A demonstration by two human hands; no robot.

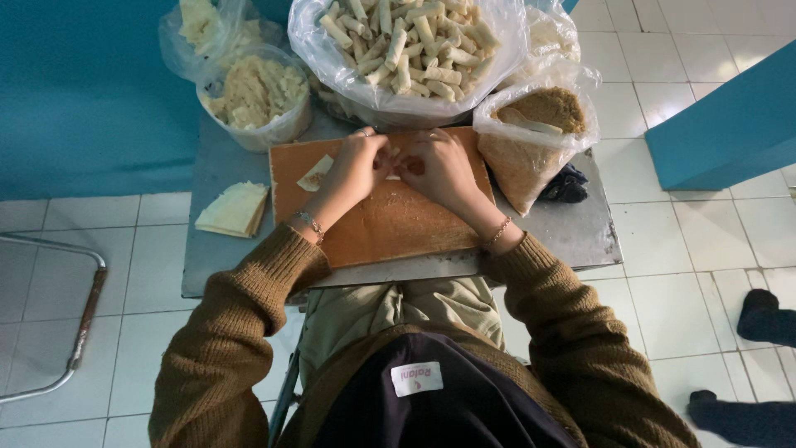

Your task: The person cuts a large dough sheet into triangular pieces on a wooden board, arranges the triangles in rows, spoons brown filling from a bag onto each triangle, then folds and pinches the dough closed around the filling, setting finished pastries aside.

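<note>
Both hands working a thin pale pastry sheet (396,163) at the far edge of the tan wooden board (381,224).

Left hand (358,166) and right hand (437,166) curl fingers shut over it, touching. Sheet likely light, soft, tear-prone; best pinched at edges. Clear bag of finished rolls (410,41) just beyond; stack of cut wrappers (235,208) left.

Counts: one wooden board (390,224) at the tabletop (580,232) centre; two hands, left (352,170) and right (439,170), on it; three clear bags, one of rolled pastries (410,41), one of brown filling (535,137), one of pastry scraps (203,29); one lined tub of pieces (257,95); one stack of wrapper sheets (235,209) at the left edge; one loose wrapper (316,174); one dark cloth (568,184).
</note>
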